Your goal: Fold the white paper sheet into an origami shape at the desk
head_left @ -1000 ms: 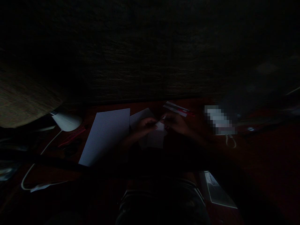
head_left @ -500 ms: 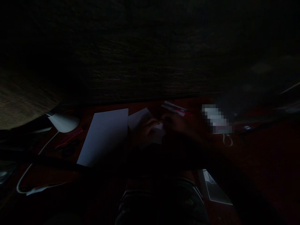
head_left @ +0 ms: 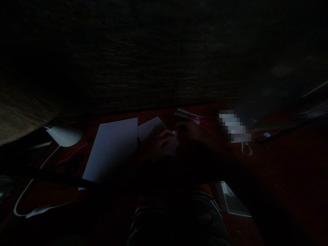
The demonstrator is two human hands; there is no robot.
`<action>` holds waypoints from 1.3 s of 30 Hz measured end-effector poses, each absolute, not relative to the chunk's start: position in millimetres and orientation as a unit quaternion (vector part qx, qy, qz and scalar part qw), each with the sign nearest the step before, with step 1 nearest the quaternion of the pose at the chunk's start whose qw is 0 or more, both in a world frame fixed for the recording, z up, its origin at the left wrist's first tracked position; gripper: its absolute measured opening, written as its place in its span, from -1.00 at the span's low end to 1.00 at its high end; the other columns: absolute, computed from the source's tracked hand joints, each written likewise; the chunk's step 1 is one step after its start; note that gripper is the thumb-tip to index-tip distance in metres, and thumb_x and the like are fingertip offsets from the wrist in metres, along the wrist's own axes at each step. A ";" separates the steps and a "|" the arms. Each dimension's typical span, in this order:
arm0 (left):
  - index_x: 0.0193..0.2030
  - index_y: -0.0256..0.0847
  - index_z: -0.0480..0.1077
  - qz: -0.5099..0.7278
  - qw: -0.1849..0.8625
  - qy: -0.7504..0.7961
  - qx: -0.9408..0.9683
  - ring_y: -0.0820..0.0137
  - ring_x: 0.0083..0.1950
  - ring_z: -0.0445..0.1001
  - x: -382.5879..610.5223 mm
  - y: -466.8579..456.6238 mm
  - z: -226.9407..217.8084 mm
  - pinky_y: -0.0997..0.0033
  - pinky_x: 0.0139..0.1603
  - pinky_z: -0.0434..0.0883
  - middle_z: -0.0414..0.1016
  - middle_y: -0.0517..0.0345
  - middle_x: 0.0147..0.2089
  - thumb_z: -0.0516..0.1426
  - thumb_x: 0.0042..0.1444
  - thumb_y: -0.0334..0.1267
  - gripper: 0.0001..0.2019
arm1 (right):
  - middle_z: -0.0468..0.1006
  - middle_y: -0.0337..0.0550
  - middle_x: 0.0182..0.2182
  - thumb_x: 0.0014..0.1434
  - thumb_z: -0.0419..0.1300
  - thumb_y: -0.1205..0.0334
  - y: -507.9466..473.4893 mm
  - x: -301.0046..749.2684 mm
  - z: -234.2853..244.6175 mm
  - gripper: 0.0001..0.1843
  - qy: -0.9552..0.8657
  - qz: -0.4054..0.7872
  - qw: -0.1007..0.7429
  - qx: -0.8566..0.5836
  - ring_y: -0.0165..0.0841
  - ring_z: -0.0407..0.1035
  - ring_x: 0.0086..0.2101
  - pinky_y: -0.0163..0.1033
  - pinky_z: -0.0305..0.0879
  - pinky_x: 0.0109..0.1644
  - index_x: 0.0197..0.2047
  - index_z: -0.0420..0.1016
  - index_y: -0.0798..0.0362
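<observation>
From the head camera, dim and underexposed: a small piece of white paper [head_left: 172,146], angular and seemingly folded, its exact creases lost in the gloom, gathered between both hands near the middle of the dark red bench [head_left: 282,164]. Left hand [head_left: 159,141] curled around the paper's left side, its fingers [head_left: 166,134] closed and pinching it. Right hand [head_left: 191,131] just beside the paper's upper right edge, its fingers drawn in close, the grip too dark to make out. Just left of the hands, a second white sheet [head_left: 148,129], partly behind the left hand; farther left, a large white sheet [head_left: 111,148] lying flat. Above the right hand, a red-and-white strip [head_left: 187,116]. To the right, a white object [head_left: 234,126], too blurred to identify. At far left, a white dome-shaped object [head_left: 64,135] with a white cable [head_left: 30,191].
</observation>
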State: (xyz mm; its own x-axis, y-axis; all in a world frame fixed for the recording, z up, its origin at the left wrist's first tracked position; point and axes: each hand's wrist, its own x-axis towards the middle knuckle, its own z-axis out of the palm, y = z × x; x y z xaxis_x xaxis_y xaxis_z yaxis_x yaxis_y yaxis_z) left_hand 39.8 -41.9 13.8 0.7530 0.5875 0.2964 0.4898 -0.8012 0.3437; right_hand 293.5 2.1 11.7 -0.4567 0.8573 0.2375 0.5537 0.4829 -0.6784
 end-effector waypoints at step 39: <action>0.35 -0.07 0.44 0.176 0.134 0.295 0.929 0.09 0.45 0.34 37.6 -39.0 12.3 -0.14 0.46 0.25 0.38 -0.02 0.46 0.09 0.40 -0.31 -0.59 | 0.76 -0.14 -0.21 0.12 0.21 0.56 7.4 294.3 14.1 -0.67 -0.798 0.220 0.297 -0.476 -0.25 0.61 -0.19 -0.18 0.49 -0.03 -0.26 0.73 0.00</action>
State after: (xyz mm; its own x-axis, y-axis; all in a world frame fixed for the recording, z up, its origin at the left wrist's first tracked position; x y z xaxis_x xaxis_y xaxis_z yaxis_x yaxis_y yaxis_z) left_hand 37.6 -39.0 12.3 0.7638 0.5961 0.2476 0.5019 -0.7897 0.3528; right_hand 294.3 7.4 14.1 -0.3694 0.8908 0.2648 0.6292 0.4494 -0.6341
